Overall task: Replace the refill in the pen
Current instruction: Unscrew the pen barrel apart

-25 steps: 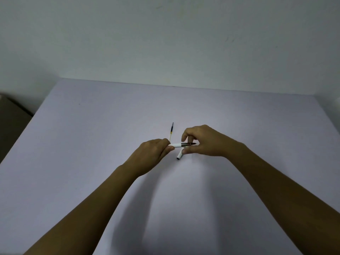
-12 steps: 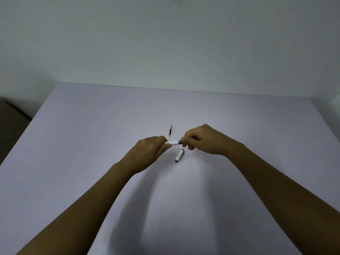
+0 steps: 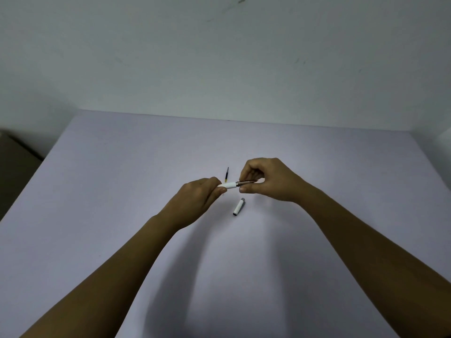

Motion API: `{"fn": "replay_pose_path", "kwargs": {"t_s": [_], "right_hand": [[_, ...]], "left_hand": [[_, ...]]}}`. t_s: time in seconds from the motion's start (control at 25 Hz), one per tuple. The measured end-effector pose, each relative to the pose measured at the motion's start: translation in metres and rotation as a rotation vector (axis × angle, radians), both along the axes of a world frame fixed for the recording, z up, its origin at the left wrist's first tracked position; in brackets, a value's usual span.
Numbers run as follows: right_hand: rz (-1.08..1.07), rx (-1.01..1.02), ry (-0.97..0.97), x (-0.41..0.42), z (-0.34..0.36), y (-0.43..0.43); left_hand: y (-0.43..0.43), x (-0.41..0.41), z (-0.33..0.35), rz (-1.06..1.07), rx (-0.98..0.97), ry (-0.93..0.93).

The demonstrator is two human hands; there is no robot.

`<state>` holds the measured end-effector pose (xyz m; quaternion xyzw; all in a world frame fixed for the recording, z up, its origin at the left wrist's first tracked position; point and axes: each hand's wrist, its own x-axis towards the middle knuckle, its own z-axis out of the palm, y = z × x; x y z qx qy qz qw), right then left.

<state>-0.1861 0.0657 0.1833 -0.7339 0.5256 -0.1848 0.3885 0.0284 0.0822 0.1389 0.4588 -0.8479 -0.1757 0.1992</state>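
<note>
I hold a white pen barrel [image 3: 229, 185] level above the table, its left end wrapped in my left hand [image 3: 195, 202]. Its dark metallic front section [image 3: 246, 182] points right, and my right hand [image 3: 266, 179] pinches it between thumb and fingers. A thin refill [image 3: 227, 174] with a dark upper part and a yellowish lower part lies on the table just behind the pen. The white pen cap [image 3: 239, 206] lies on the table below my hands, apart from both.
The pale lilac table [image 3: 122, 191] ends at a plain wall at the back. A dark object [image 3: 14, 162] stands beyond the table's left edge. A white corner [image 3: 444, 139] shows at the far right.
My right hand lifted slightly and its fingers opened around the pen's front section, which now shows more. The cap lies uncovered below the hands. The view shifted a little.
</note>
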Motion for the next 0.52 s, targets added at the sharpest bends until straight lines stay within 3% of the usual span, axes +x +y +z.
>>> {"fn": "replay_pose_path", "kwargs": {"t_s": [0.2,0.36,0.52], "right_hand": [[0.007,0.02,0.143,0.001,0.0027,-0.0011],[-0.01,0.03,-0.031,-0.0007,0.0082,0.0007],[-0.063,0.006,0.091,-0.0007,0.0104,0.001]], "left_hand": [[0.0003,0.0005,0.0001,0.011,0.0,0.014],[0.002,-0.0012,0.0024,0.04,0.008,0.051],[0.0025,-0.0026,0.0057,0.037,-0.002,0.046]]}}
